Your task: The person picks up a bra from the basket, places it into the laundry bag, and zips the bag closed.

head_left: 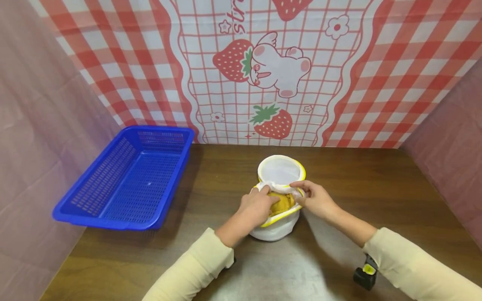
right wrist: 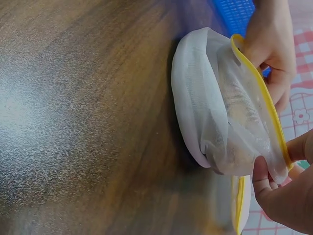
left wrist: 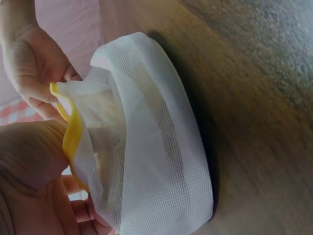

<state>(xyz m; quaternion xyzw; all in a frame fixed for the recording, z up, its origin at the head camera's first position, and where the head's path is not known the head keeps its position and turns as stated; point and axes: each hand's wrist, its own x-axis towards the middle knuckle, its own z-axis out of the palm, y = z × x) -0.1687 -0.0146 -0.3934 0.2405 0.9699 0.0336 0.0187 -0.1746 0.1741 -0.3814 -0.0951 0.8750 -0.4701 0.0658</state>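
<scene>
Fingers of the right hand [head_left: 316, 200] pinch one mesh bag [head_left: 276, 230]; the left hand [head_left: 257, 207] touches it, grip unclear; one basket [head_left: 137, 186] stands apart.

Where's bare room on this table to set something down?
The brown woodgrain table is bare between the rectangular blue plastic basket and round white mesh bag, and beyond the cream-sleeved right forearm, toward the hanging pink cloth. It's crowded at the bag's opening, where the left hand and right hand are.

Wooden table [head_left: 357, 179] — blue basket [head_left: 132, 184], white mesh bag [head_left: 278, 230]
</scene>
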